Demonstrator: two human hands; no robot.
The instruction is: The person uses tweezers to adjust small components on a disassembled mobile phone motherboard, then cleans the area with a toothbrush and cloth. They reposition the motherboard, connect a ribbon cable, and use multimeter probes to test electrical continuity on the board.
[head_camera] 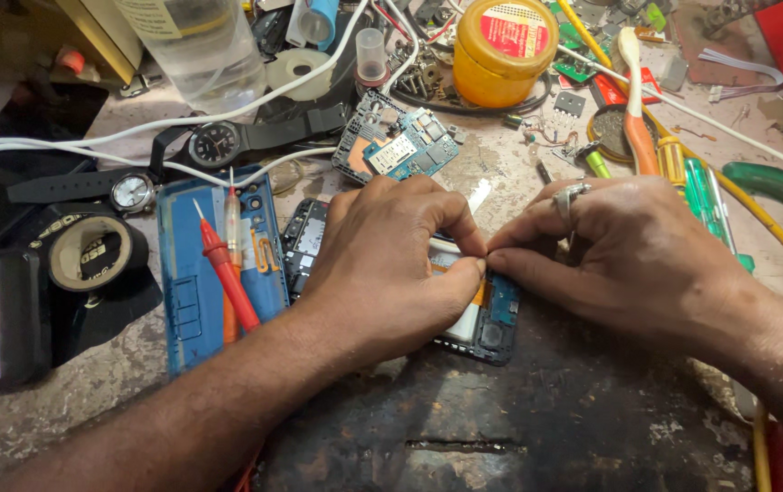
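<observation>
Both hands pinch together over the opened phone (pixel 487 323) lying mid-bench, left hand (pixel 391 264) and right hand (pixel 633 251) meeting fingertip to fingertip on something too small to identify, so I'd judge steady, gentle pressure best, wrists braced on the bench (pixel 501 437).
</observation>
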